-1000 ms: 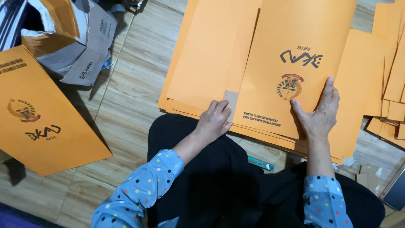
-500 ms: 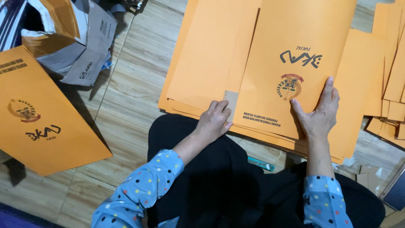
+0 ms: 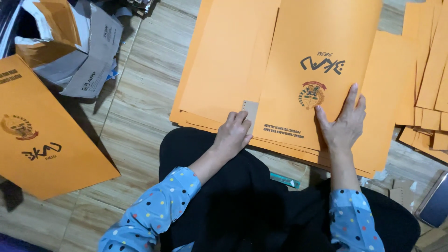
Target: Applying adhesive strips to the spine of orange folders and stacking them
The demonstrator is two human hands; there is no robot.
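Nothing has shifted across the last second: the hands, the sheets and the floor litter sit just as they did, so the work is held at a pause, with the top sheet pinned down and not yet lifted or turned.

The pale wooden plank floor carries everything. Largest on it is the wide stack of plain orange paper sheets, fanned out ahead of the seated person's dark-clothed lap. On top of that stack lies the orange printed envelope with a dark logo and a round crest, its print upside down from this view. A second orange envelope with the same crest and logo lies well apart on the floor at the left. Behind it sits a torn grey cardboard box with orange paper in it. More narrow orange paper strips pile up at the right edge.

The right hand is spread flat, fingers open and pressed on the lower part of the printed envelope just beside the crest; it grips nothing. The left hand is loosely curled, fingertips touching the near edge of the stack beside a small grey-brown tab; whether it pinches that edge I cannot tell.
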